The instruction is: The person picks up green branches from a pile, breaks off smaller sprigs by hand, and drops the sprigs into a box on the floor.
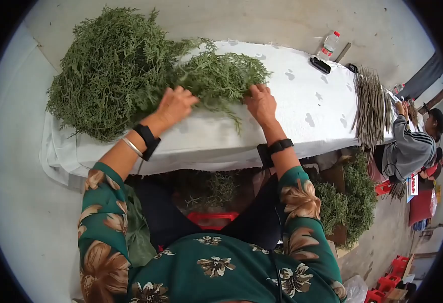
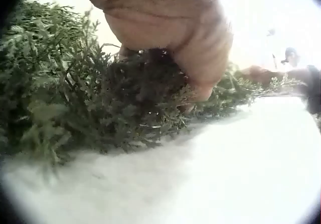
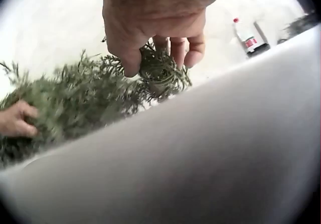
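A large heap of feathery green sprigs (image 1: pixel 112 70) lies at the left end of the cloth-covered table, and a smaller bunch of green sprigs (image 1: pixel 221 76) spreads to its right. At the near left side of that bunch, my left hand (image 1: pixel 177 105) grips the foliage; in the left wrist view its thumb and fingers reach into the sprigs (image 2: pixel 135 98). My right hand (image 1: pixel 261 105) pinches the right end of the bunch. The right wrist view shows thumb and fingers curled round the sprig ends (image 3: pixel 160 73), with the left hand (image 3: pixel 19 121) farther along the foliage.
On the white cloth (image 1: pixel 302 116) at the back right are a bottle (image 1: pixel 328 44) and a black case (image 1: pixel 320 65). A bundle of brown stems (image 1: pixel 372 108) hangs over the table's right side. More greenery (image 1: pixel 353 197) stands below, near a seated person (image 1: pixel 413 144).
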Demonstrator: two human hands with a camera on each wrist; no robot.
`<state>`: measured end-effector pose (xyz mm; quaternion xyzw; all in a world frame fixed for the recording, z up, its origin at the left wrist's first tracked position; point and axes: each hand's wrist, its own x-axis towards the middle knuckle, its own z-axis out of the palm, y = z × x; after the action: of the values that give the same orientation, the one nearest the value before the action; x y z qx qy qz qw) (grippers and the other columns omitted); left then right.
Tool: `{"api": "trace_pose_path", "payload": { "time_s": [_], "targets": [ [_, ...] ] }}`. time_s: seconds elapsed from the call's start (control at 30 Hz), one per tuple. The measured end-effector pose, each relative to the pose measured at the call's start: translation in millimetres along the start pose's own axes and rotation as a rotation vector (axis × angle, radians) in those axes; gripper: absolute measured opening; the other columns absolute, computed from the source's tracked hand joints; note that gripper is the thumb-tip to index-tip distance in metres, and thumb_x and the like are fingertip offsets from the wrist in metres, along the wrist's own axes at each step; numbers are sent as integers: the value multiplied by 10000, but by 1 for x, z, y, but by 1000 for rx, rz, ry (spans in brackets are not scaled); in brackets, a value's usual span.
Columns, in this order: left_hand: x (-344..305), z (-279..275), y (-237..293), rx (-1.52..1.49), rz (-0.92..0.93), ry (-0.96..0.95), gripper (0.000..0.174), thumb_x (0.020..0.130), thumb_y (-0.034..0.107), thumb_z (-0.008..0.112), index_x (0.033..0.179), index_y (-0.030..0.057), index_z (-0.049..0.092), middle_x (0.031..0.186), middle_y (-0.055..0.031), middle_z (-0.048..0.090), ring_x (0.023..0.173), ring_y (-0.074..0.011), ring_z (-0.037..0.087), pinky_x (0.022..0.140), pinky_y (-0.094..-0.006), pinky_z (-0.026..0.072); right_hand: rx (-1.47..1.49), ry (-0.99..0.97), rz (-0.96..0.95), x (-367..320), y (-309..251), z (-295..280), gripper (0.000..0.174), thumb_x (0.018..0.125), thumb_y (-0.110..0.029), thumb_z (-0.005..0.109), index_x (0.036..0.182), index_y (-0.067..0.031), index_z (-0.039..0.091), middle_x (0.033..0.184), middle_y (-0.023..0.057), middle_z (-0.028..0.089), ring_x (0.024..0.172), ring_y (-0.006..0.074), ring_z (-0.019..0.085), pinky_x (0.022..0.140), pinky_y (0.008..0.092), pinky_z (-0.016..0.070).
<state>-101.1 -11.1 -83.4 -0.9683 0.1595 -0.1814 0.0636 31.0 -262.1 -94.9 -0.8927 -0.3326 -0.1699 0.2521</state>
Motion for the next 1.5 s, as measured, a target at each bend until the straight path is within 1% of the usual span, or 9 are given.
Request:
{"api": "trace_pose_path", "payload": {
  "time_s": [0.27, 0.37, 0.53, 0.87, 0.93, 1.03, 1.1, 1.37, 1.5],
  "targets": [
    [49, 15, -92, -137, -478, 119, 165, 796, 90, 568, 941, 35, 622, 890, -144, 621, 850, -351, 591, 723, -476, 495, 584, 68, 570, -25, 127, -63, 216, 833, -208, 630, 976, -48, 601, 866, 82, 625, 731, 201, 629, 609, 307, 496],
    [77, 8, -107, -2, -728, -81, 139, 794, 98, 568, 891, 4, 604, 890, -188, 623, 873, -354, 595, 737, -424, 510, 1390, 374, 749, -50, 148, -78, 214, 860, -222, 614, 972, -44, 574, 877, 91, 619, 762, 227, 633, 609, 323, 515],
    [86, 29, -113, 115, -707, -52, 132, 790, 113, 577, 878, 15, 593, 906, -194, 600, 852, -376, 575, 729, -427, 500, 1678, 784, 631, -80, 217, -99, 211, 875, -246, 604, 964, -64, 544, 883, 100, 616, 787, 247, 631, 639, 365, 528],
    [70, -41, -13, 18, -455, 210, 456, 760, 242, 658, 1163, 59, 548, 1179, -140, 519, 1087, -339, 461, 871, -426, 413, 1908, 354, 337, -67, 111, -97, 131, 903, -191, 555, 959, -74, 568, 1036, 133, 606, 927, 264, 606, 781, 382, 505],
    [58, -54, 18, -136, -297, 285, 452, 764, 273, 670, 1150, 63, 566, 1058, -115, 596, 1007, -292, 529, 853, -388, 429, 1942, 289, 324, -67, 67, -101, 130, 903, -186, 553, 961, -70, 567, 1045, 135, 601, 930, 266, 605, 784, 384, 505],
    [45, -73, 85, -1464, -687, -138, 349, 816, 283, 632, 1079, 56, 597, 854, -80, 661, 884, -239, 603, 830, -349, 437, 2013, 136, 307, -74, 5, -92, 129, 904, -174, 550, 967, -62, 565, 1065, 138, 591, 936, 270, 603, 789, 390, 505],
    [34, -65, 104, -1839, -660, -248, 346, 875, 262, 562, 1149, 51, 553, 949, -93, 650, 944, -211, 587, 809, -354, 451, 2064, 6, 332, -89, -30, -78, 110, 892, -136, 552, 968, -57, 562, 1060, 138, 594, 948, 271, 600, 799, 397, 503],
    [14, -32, 105, -2583, -553, 163, 411, 914, 244, 514, 1284, 90, 424, 1049, -98, 617, 1011, -222, 563, 852, -422, 447, 2123, -258, 367, -97, -46, -38, 169, 805, -6, 566, 973, -21, 560, 941, 123, 613, 835, 246, 628, 723, 364, 516],
    [21, -39, 104, -2478, -642, 154, 327, 915, 238, 520, 1211, 104, 490, 1028, -82, 621, 1023, -229, 559, 902, -436, 430, 2056, -269, 502, -107, -39, -42, 217, 779, -2, 576, 994, -13, 559, 908, 104, 606, 741, 211, 617, 669, 338, 504]
  ]
}}
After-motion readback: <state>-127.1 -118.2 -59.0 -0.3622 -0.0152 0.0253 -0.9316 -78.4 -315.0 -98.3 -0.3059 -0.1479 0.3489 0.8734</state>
